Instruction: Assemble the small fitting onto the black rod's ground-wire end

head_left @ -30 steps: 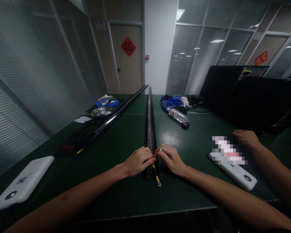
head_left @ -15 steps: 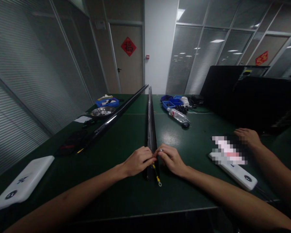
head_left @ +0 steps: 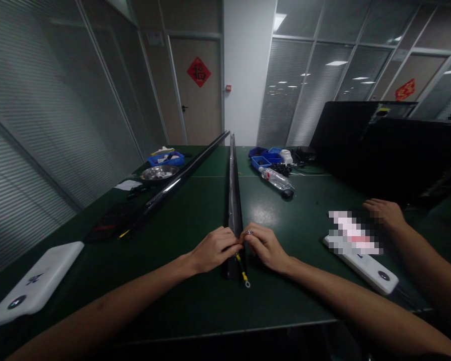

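A long black channel-shaped strip point(head_left: 233, 190) runs away from me down the middle of the dark green table point(head_left: 180, 215). My left hand point(head_left: 213, 248) pinches its near end from the left, fingers closed. My right hand point(head_left: 265, 246) pinches the same end from the right, also closed, with a small metal ring showing at the fingertips. A yellow-green wire point(head_left: 241, 271) with a ring terminal comes out of the strip's near end and lies on the table between my wrists.
A second black strip point(head_left: 173, 186) lies diagonally to the left. White devices sit at the near left point(head_left: 33, 283) and right point(head_left: 364, 265). Another person's hand point(head_left: 384, 213) rests at the right. Blue bins point(head_left: 265, 158), a water bottle point(head_left: 276, 180), a metal bowl point(head_left: 158, 173) stand further back.
Almost nothing moved. The wire's ring terminal shifted slightly, and the other person's hand at the right moved a little.
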### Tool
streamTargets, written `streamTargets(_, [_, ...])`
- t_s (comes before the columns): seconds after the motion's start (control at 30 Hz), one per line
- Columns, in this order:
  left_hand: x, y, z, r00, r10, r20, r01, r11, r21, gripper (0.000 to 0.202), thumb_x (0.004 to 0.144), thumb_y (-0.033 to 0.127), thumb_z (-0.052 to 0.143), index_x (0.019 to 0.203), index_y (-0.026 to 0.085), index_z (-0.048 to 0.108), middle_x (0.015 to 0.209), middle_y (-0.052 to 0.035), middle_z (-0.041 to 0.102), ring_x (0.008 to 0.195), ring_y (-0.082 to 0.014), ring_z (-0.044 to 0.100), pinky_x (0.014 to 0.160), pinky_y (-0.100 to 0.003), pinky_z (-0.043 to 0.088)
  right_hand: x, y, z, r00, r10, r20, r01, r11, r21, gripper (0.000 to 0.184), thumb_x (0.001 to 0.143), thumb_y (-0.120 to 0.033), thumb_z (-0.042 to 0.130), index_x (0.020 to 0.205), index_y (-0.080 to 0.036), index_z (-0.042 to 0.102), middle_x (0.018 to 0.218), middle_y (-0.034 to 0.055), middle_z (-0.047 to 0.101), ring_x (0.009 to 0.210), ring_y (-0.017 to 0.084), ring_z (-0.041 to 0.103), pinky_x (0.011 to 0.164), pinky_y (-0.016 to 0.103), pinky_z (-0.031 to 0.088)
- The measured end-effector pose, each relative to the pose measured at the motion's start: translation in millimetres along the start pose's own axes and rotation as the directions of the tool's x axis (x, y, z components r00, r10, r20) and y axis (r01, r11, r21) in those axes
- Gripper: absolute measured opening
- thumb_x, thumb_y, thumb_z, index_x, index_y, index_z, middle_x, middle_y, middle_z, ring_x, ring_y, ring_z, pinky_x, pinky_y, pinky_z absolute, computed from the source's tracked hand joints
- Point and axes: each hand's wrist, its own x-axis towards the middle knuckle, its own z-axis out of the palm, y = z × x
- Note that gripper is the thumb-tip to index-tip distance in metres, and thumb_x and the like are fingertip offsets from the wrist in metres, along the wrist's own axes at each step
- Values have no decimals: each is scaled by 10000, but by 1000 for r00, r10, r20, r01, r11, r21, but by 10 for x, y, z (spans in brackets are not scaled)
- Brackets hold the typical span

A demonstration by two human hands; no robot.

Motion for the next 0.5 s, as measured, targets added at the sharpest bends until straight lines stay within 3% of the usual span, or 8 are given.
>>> streamTargets(0.13, [-1,-8,9,1000,4,-3,-4,1000,4,303,1077,316,429,996,155,672,951,-60,663,918,-189,591,874,-324,446,-15,41,7,1000,21,12,-22,999,27,364,1074,-391,437,909,-166,671,852,49,583,699,152,557,635,267,468])
streamTargets(0.5, [-1,-1,11,1000,6,5,-6,1000,-5,300,1082,298,424,988,144,663,948,-61,654,920,-187,591,894,-335,443,9,-44,-1,999,-31,-10,31,999,-23,345,1073,-369,446,926,-169,686,863,61,622,746,170,580,706,295,481])
